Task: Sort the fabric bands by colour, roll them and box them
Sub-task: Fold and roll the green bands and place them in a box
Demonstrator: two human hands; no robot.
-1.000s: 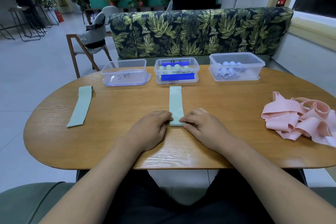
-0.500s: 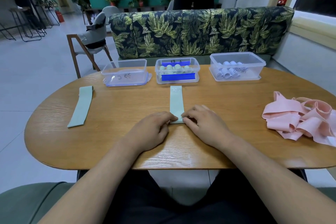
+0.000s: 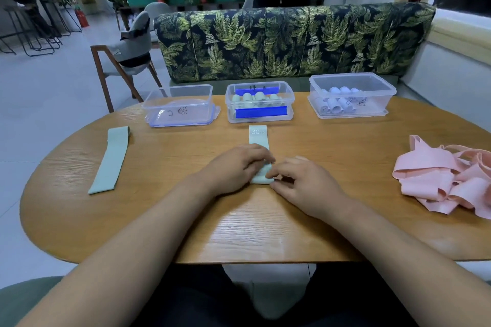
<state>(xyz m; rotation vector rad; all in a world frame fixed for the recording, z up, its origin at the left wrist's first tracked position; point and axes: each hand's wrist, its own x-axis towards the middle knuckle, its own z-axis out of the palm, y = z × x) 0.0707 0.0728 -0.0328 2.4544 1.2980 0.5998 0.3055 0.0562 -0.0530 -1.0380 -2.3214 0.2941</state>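
We are pinching the near end of the green band (image 3: 259,139) with our left hand (image 3: 233,170) and right hand (image 3: 304,184), fingers curled. A second band (image 3: 110,160) is lying flat.

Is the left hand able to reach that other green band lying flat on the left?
Probably yes: only bare table lies between the left hand and the flat green band. But it grips the band being rolled, so it must let go first.

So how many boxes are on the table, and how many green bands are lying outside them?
Clear plastic boxes: 3
Green bands outside the boxes: 2
Total: 5
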